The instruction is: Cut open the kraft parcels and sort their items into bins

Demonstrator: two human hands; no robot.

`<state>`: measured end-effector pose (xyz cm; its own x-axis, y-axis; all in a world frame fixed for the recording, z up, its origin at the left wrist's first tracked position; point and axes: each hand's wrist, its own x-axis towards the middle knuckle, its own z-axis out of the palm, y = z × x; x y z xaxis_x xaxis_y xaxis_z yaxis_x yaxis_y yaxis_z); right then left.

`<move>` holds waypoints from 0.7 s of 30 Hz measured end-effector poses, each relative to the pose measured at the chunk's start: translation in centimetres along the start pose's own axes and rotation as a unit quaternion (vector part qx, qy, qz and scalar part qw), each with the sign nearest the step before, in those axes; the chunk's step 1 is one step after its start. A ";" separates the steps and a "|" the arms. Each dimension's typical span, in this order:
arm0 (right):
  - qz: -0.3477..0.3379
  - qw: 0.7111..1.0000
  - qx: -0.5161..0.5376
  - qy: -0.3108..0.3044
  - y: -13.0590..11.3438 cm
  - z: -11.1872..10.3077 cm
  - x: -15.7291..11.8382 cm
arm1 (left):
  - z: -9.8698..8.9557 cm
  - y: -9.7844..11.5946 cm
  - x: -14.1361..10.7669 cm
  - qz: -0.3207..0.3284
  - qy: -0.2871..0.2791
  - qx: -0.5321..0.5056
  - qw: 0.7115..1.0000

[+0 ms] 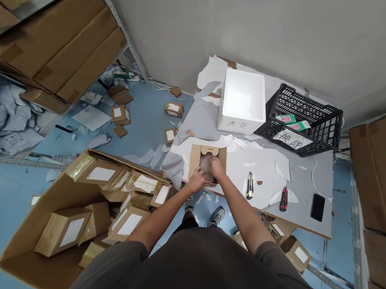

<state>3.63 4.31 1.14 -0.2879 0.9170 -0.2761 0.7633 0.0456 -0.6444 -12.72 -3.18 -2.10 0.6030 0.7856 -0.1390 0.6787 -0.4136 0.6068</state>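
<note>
An opened small cardboard box point(195, 157) stands at the table's front edge with its flaps spread. Inside it lies something in greyish, see-through wrapping point(205, 162); what the wrapping holds is too small to make out. My left hand point(197, 180) is closed over the near left edge of the box, its fingertips by the wrapping. From the right, my right hand point(216, 167) reaches into the box, fingers closed at the wrapping. To the right on the table lie a yellow-and-black utility knife point(250, 186) and a red-and-black utility knife point(284, 199).
Behind the box stand a white foam box point(240, 124) and a black plastic crate point(304, 120) holding green-and-pink packs. A phone point(317, 207) lies at right. A large carton point(29, 231) of smaller boxes is at lower left. Shelves with cartons flank both sides; paper scraps litter the table.
</note>
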 end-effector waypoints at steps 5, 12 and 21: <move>-0.017 0.996 0.009 0.090 0.2 -0.7 2.4 | 0.9 1.2 -1.0 -0.036 0.046 0.023 0.998; -0.014 0.991 0.083 0.103 0.9 -1.7 6.3 | 1.9 1.2 -1.5 -0.060 0.069 -0.035 0.995; 0.211 0.969 0.094 0.085 -0.4 1.1 0.7 | 1.8 1.3 -0.5 -0.086 0.065 -0.060 0.992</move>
<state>2.44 4.52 0.44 0.1373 0.8912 -0.4324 0.6687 -0.4054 -0.6233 -11.37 -4.96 -2.66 0.4190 0.8953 -0.1514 0.7068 -0.2169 0.6734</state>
